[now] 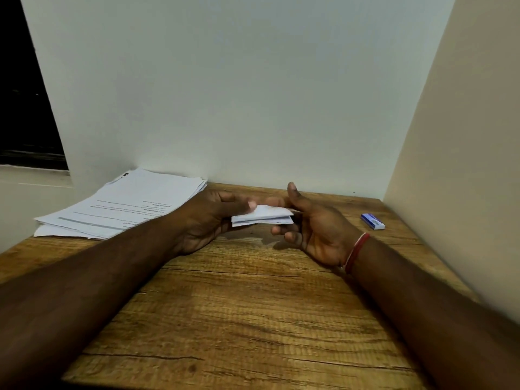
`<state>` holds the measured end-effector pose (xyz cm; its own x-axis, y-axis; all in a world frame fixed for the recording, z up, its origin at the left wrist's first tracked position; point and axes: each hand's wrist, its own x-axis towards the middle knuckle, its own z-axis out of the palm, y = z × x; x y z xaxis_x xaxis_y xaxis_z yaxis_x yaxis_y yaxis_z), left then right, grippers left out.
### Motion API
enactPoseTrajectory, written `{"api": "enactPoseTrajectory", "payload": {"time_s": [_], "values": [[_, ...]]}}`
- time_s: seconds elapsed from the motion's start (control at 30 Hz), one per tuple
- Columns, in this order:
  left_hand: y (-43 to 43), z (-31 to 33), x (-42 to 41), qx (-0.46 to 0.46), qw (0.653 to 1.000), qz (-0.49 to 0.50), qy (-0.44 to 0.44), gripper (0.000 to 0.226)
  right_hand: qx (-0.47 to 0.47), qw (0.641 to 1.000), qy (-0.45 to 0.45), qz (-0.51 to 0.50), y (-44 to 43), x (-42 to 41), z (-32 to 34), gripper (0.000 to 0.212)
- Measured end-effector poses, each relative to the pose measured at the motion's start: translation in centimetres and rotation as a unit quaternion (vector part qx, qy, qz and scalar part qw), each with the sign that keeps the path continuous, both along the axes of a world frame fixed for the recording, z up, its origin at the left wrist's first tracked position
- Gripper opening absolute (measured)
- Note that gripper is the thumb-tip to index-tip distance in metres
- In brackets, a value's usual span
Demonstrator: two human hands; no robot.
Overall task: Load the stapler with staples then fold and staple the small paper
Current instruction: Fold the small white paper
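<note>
Small white paper (263,216), folded into a layered oblong: held just above the brown wood-grain table (239,305), between both hands, near the table's far edge.

Left hand (208,218): closed in a pinch on the paper's left end, with the thumb pressed on top and the fingers underneath.

Right hand (318,229): half open, palm turned toward the left hand, thumb raised clear of the paper. Its fingers curl under and behind the paper's right end; whether they grip it cannot be told, as they are blurred.

Red thread bracelet (357,251): on the right wrist.

Small blue and white box (372,221): flat on the table, right of the right hand and apart from it.

Loose stack of white printed sheets (126,204): back left corner of the table, against the pale wall (239,94), partly behind the left forearm.
</note>
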<state>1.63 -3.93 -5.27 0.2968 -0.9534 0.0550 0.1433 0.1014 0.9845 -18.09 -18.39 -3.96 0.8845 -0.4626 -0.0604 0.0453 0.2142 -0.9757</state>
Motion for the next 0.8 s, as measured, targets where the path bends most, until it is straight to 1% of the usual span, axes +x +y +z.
{"api": "enactPoseTrajectory", "payload": {"time_s": [0.03, 0.1, 0.17, 0.23, 0.4, 0.5, 0.53, 0.57, 0.63, 0.67, 0.73, 0.77, 0.8], "values": [[0.0, 0.1, -0.1, -0.017, 1.000, 0.005, 0.022, 0.040, 0.011, 1.000, -0.007, 0.012, 0.0, 0.0, 0.1, 0.065], [-0.1, 0.4, 0.0, -0.030, 0.995, 0.029, 0.094, 0.058, 0.045, 0.999, -0.014, 0.004, -0.1, -0.1, 0.2, 0.068], [-0.1, 0.5, 0.3, -0.023, 0.994, 0.028, 0.102, 0.078, 0.048, 0.999, -0.016, -0.005, -0.4, 0.0, 0.1, 0.070], [-0.1, 0.3, 0.7, -0.019, 0.995, 0.024, 0.093, 0.089, 0.038, 0.999, -0.017, -0.006, -0.7, 0.1, 0.0, 0.070], [-0.2, 0.1, 0.6, -0.026, 0.995, 0.024, 0.093, 0.092, 0.047, 0.998, -0.028, -0.004, -1.2, 0.2, -0.4, 0.073], [-0.1, 0.0, 0.6, -0.053, 0.995, 0.028, 0.078, 0.093, 0.062, 0.997, -0.034, -0.007, -1.2, 0.2, -0.4, 0.067], [-0.1, -0.1, 0.7, -0.072, 0.996, 0.020, 0.055, 0.088, 0.066, 0.997, -0.038, -0.004, -1.2, 0.2, -0.4, 0.067], [0.0, -0.3, 0.7, -0.092, 0.996, 0.011, 0.015, 0.078, 0.075, 0.996, -0.044, -0.001, -1.1, 0.2, -0.3, 0.068], [0.1, -0.7, 0.7, -0.118, 0.988, 0.017, -0.102, 0.053, 0.102, 0.993, -0.057, -0.006, -1.2, 0.0, -0.2, 0.069], [0.2, -0.8, 0.5, -0.122, 0.979, 0.038, -0.158, 0.047, 0.113, 0.992, -0.062, -0.011, -1.2, 0.0, -0.1, 0.067], [0.0, -0.9, 0.1, -0.120, 0.957, 0.100, -0.246, 0.044, 0.134, 0.988, -0.070, -0.016, -1.4, 0.0, 0.0, 0.059], [-0.1, -0.9, 0.0, -0.123, 0.948, 0.125, -0.265, 0.041, 0.138, 0.988, -0.073, -0.011, -1.5, 0.0, 0.0, 0.053], [-0.1, -0.8, 0.0, -0.129, 0.944, 0.144, -0.266, 0.036, 0.134, 0.988, -0.077, -0.001, -1.5, -0.1, -0.1, 0.049]]}}
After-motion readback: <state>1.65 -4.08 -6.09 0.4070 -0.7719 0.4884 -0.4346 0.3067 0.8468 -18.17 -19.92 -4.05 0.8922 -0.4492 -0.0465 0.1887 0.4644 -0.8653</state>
